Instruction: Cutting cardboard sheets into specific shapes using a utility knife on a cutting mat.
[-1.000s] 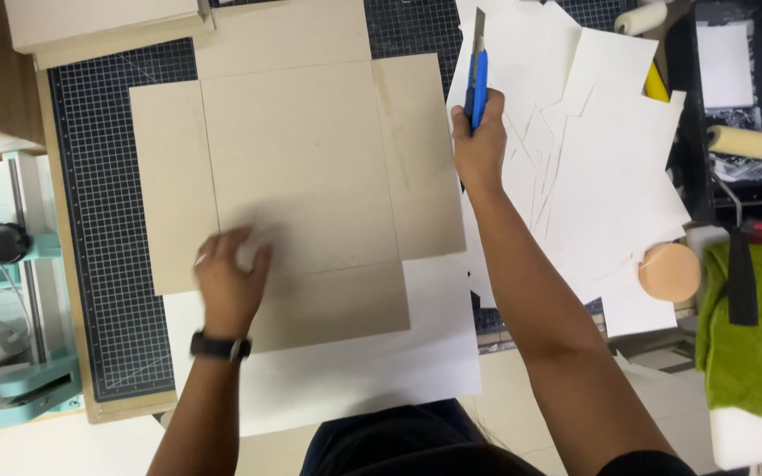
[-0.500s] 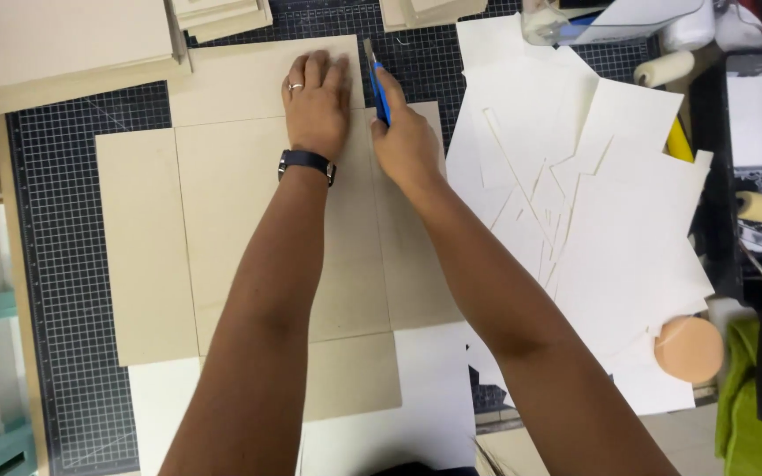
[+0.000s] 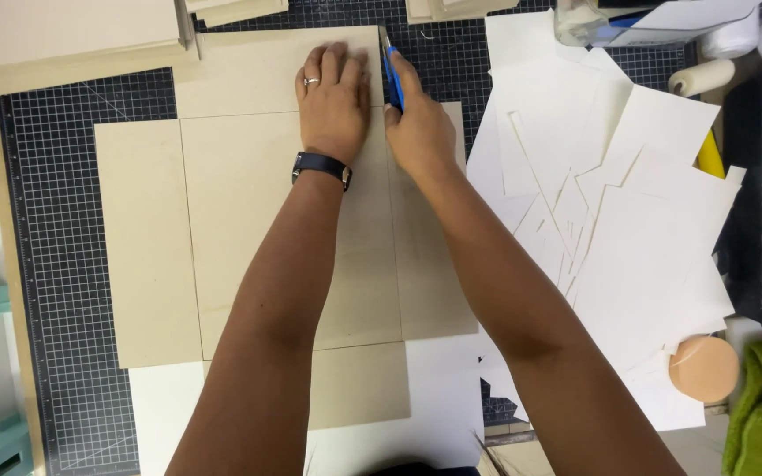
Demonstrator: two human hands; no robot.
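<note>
A tan cross-shaped cardboard sheet [image 3: 231, 220] lies on a black gridded cutting mat [image 3: 46, 264]. My left hand [image 3: 335, 97], with a ring and a dark wristwatch, presses flat on the sheet's upper flap. Right beside it, my right hand [image 3: 421, 132] is closed around a blue utility knife [image 3: 392, 75]. The blade end points away from me, at the right edge of the upper flap. A white paper sheet [image 3: 434, 405] lies under the cardboard's near end.
A heap of white paper offcuts [image 3: 628, 229] covers the right of the mat. A round peach sponge [image 3: 704, 368], a green cloth [image 3: 756, 414] and paint rollers [image 3: 703, 78] sit at the right. Stacked tan boards [image 3: 72, 40] lie at the far left.
My left hand went from the sheet's near left up to the upper flap. My right hand brought the knife in from the paper heap to the flap's right edge. The view drew closer.
</note>
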